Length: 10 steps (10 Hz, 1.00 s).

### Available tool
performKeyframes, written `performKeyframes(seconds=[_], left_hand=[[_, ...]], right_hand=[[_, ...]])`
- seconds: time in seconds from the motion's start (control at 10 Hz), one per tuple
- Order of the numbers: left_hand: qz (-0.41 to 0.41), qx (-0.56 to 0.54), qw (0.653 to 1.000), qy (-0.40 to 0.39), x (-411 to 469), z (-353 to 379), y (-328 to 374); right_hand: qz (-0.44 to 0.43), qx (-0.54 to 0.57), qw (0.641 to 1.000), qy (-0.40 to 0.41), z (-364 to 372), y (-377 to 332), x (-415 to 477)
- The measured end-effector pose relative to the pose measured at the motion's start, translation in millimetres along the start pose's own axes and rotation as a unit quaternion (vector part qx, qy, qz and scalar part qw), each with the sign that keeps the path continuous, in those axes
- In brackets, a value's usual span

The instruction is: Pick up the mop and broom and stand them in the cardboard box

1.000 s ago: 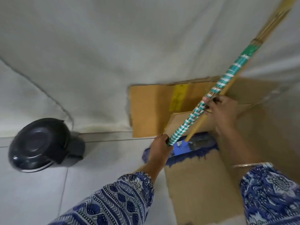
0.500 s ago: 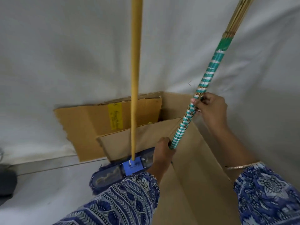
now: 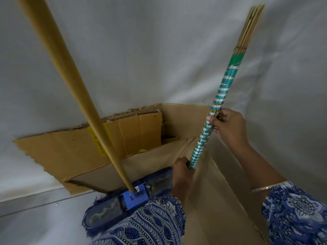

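Observation:
The broom [image 3: 219, 98] has a teal-and-white wrapped handle and stands tilted over the open cardboard box [image 3: 178, 117] by the wall. My right hand [image 3: 228, 122] grips the handle partway up. My left hand [image 3: 182, 168] grips its lower end at the box's near flap. The mop [image 3: 76, 96] has a long yellow-brown pole that rises to the upper left. Its blue flat head [image 3: 113, 207] lies at the box's near left edge, partly hidden by my left sleeve. Neither hand touches the mop pole.
A grey-white wall fills the background behind the box. A torn cardboard flap [image 3: 62, 152] spreads to the left against the wall. Pale floor [image 3: 35, 225] shows at the lower left. Both forearms wear blue patterned sleeves, and a bangle [image 3: 269, 187] sits on the right wrist.
The view has swung right and closer; the black round object at left is out of sight. The mop pole has come into view, now leaning left. The broom stands steeper, both hands still on it.

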<state>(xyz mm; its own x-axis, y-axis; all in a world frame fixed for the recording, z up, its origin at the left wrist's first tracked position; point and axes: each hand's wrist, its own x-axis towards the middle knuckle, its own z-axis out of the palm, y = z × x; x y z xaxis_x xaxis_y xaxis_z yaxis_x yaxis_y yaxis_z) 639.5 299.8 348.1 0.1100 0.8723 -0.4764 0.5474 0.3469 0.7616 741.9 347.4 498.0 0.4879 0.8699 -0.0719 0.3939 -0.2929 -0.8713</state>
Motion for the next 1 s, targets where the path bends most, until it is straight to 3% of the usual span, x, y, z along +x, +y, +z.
performKeyframes(seconds=[0.5, 0.7, 0.9, 1.0], left_hand=[[-0.044, 0.002, 0.996, 0.083, 54.1, 36.3, -6.8], [-0.047, 0.017, 0.996, 0.077, 61.7, 36.7, -8.1], [-0.062, -0.017, 0.995, 0.07, 56.0, 31.9, -0.3], [-0.072, -0.054, 0.993, 0.082, 50.9, 28.5, -0.2]], right_hand=[[-0.05, -0.025, 0.993, -0.104, 22.1, 39.5, 53.1], [-0.055, -0.02, 0.993, -0.106, 26.7, 40.4, 53.4], [-0.003, 0.011, 0.987, -0.162, 16.5, 38.5, 50.6], [0.009, -0.008, 0.99, -0.137, 11.8, 41.5, 44.0]])
